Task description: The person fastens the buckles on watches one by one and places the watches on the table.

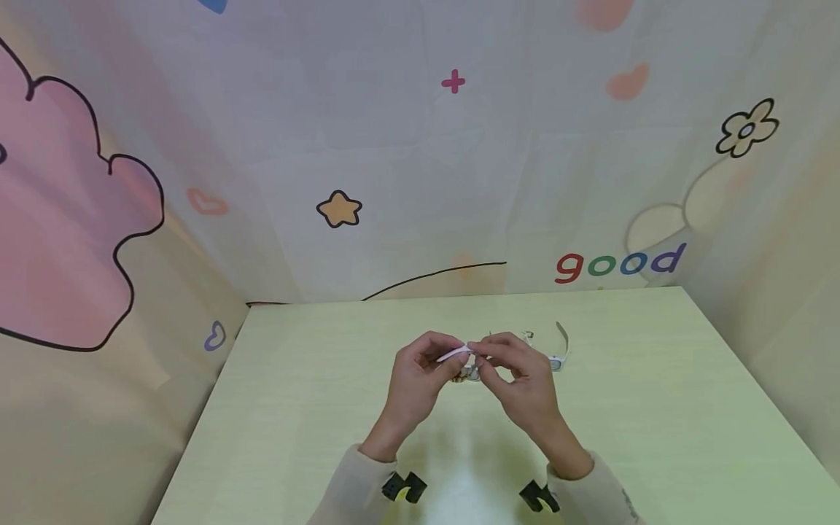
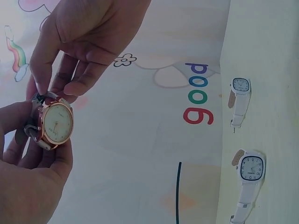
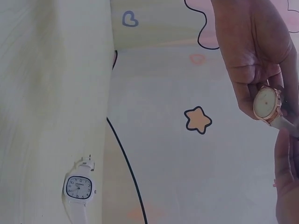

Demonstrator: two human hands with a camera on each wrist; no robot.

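Two hands, left hand [image 1: 412,375] and right hand [image 1: 528,375], pinch one rose-gold watch [image 2: 58,123].
Their fingers come together at its strap, holding the watch up between them over the pale table [image 1: 295,437]. Beyond lie a white watch [image 2: 252,169] and, apart from it, another white watch [image 2: 241,84]. Farther back, the backdrop [image 1: 394,160] shows "good" in coloured letters.
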